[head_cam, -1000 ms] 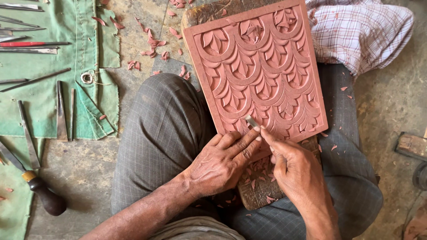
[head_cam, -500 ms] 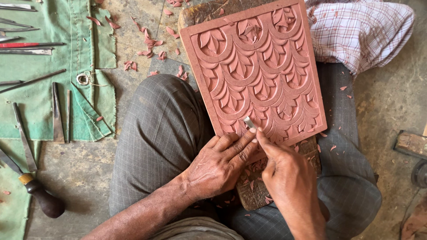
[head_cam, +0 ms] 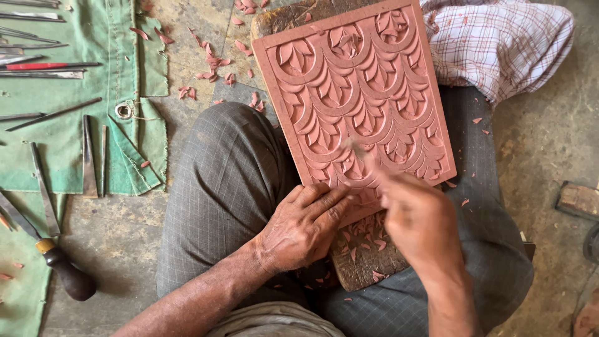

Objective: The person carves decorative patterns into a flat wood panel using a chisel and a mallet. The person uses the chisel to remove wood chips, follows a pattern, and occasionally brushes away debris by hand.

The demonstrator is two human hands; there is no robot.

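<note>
A person sits on the floor with a carved reddish slab resting across their lap, on top of a rough wooden board. The slab lies in the middle of the view and tilts a little to the right. It is cut with rows of arches and leaves.

The left hand lies flat at the near edge of the slab. Its fingers are pressed together and push against the edge to keep it from sliding. The right hand is blurry. It seems to be closed around a thin carving tool whose tip touches the pattern near the near edge. I cannot tell just how those fingers sit.

The slab looks stiff and rather heavy, like soft stone or hard clay. The thin raised leaves look easy to chip. I think the plain outer border is the best place to hold it, with both hands, not the carved parts.

There are no bowls or boxes here. A green cloth on the far left holds many metal carving tools laid out in rows. A tool with a dark wooden handle lies near the left. Small red chips lie scattered on the floor and on the board. A checked cloth is bunched up at the far right.
</note>
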